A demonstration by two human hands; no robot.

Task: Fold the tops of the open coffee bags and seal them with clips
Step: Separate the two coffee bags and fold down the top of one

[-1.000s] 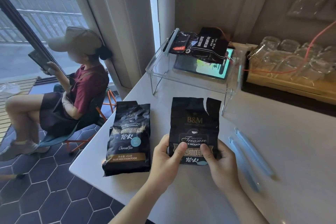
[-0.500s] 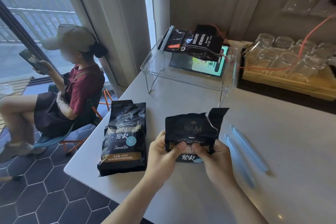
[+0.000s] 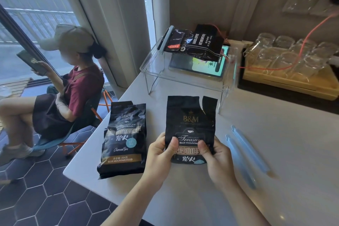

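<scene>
A: What lies around the held bag, largest item first?

B: I read the table (image 3: 275, 143) first; the held bag (image 3: 189, 124) lies flat on it, top pointing away from me. Beyond the bag stands a clear stand (image 3: 185, 79) carrying a third bag (image 3: 198, 42). Left of the held bag lies the second bag (image 3: 124, 139), top open and unfolded. Right of it lie two blue clips (image 3: 245, 154), apart from the bag and untouched.

A: And the hands?

B: Both grip the bag's lower part, thumbs on its face. The left hand (image 3: 159, 156) takes the left edge, the right hand (image 3: 218, 158) the right edge. They are apart, with the label between them.

A: What could go wrong?

B: The top is torn, with a notch right of centre. I judge a fold may come out uneven there, or the tear may run further, so a clip could seal only part of the mouth.

A: What differs from half a second ago?

B: Then the top was bent over toward me; now it lies flat again. The grip is unchanged.
</scene>
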